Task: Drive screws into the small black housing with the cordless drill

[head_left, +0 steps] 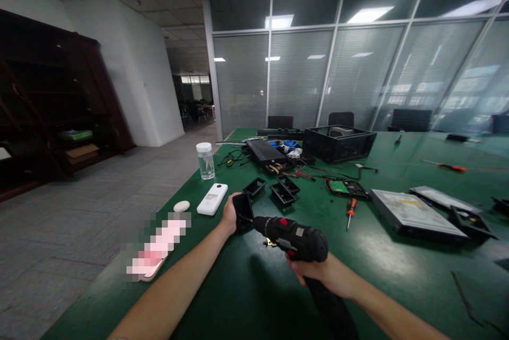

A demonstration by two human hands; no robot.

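My right hand (318, 271) is wrapped round the grip of a black cordless drill (296, 236) with red buttons. The drill points left, and its bit meets or nearly meets a small black plastic box-shaped part (243, 211). That part is gripped at its left side by my left hand (229, 215) and held tilted above the table. A small brass-coloured piece (270, 242) shows under the drill's front. Just beyond my left hand, similar black plastic frames (283, 194) lie on the green table. What the bit touches inside the part is too dark to make out.
Left of my hands lie a white device (212, 199), a white oval case (182, 206) and a blurred phone (159, 250); a clear jar (205, 162) stands behind. Right are an orange screwdriver (351, 212), a circuit board (345, 187) and a metal drive (417, 216). A black case (340, 145) stands farther back.
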